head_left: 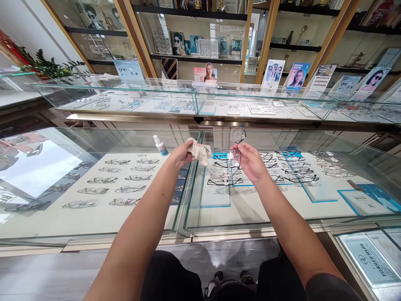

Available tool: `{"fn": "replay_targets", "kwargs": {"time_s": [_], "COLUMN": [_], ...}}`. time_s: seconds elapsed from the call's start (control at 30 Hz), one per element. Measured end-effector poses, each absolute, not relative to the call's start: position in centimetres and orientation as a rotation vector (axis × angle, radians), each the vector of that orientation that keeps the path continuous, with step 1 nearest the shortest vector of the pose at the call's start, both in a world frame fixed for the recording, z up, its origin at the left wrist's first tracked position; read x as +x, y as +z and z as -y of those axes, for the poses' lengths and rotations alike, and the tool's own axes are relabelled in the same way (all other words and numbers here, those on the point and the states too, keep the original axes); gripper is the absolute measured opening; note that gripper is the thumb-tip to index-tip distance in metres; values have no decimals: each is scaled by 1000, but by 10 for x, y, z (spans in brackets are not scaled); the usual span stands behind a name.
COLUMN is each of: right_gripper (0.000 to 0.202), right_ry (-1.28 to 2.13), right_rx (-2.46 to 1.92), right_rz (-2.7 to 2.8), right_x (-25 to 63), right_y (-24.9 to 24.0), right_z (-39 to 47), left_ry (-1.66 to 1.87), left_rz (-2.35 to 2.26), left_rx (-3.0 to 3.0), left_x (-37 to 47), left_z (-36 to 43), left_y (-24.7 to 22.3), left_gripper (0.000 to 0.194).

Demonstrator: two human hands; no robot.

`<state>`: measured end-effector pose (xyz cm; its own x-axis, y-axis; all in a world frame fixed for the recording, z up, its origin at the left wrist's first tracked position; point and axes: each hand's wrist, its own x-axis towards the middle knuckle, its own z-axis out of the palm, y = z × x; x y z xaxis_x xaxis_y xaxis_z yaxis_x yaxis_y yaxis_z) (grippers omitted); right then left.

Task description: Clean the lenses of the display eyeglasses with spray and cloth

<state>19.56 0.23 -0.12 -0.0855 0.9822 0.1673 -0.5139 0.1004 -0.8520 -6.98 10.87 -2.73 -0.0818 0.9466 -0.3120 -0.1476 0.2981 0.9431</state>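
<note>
My left hand point(182, 154) pinches a beige cleaning cloth point(200, 151) with dark printing, which hangs out to the right of the fingers. To the right, my right hand point(251, 161) grips a pair of eyeglasses point(237, 134) by its middle, the frame turned on end. One clear lens stands above the fingers and the other shows below them. Cloth and glasses are apart. Just behind my left hand a small white spray bottle point(161, 145) with a blue label stands on the glass top of the display case point(188, 209).
Inside the case under my hands lie rows of eyeglasses point(125, 177) and blue-edged panels point(216, 200). Farther back runs a second glass display case point(194, 90), topped by advertising cards point(205, 74). Wooden shelves point(194, 58) line the back wall. A leafy plant point(46, 67) is at far left.
</note>
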Motion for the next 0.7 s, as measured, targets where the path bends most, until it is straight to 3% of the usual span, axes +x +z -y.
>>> {"fn": "replay_targets", "kwargs": {"time_s": [0.1, 0.23, 0.43, 0.7], "right_gripper": [29, 28, 30, 25], "right_ry": [1417, 1418, 1400, 1399], "right_rx": [-635, -635, -656, -636], "right_rz": [945, 948, 963, 965], "right_x": [195, 195, 195, 195], "right_y": [0, 2, 1, -1], "right_z": [-1, 0, 0, -1], "left_ry": [1127, 1173, 1163, 1120], "left_rz": [-1100, -886, -703, -740], "left_rx": [707, 674, 672, 551], "left_x": [-72, -72, -59, -47], "left_z": [-101, -91, -85, -81], "left_y": [-19, -12, -11, -8], "left_gripper": [5, 24, 35, 16]}}
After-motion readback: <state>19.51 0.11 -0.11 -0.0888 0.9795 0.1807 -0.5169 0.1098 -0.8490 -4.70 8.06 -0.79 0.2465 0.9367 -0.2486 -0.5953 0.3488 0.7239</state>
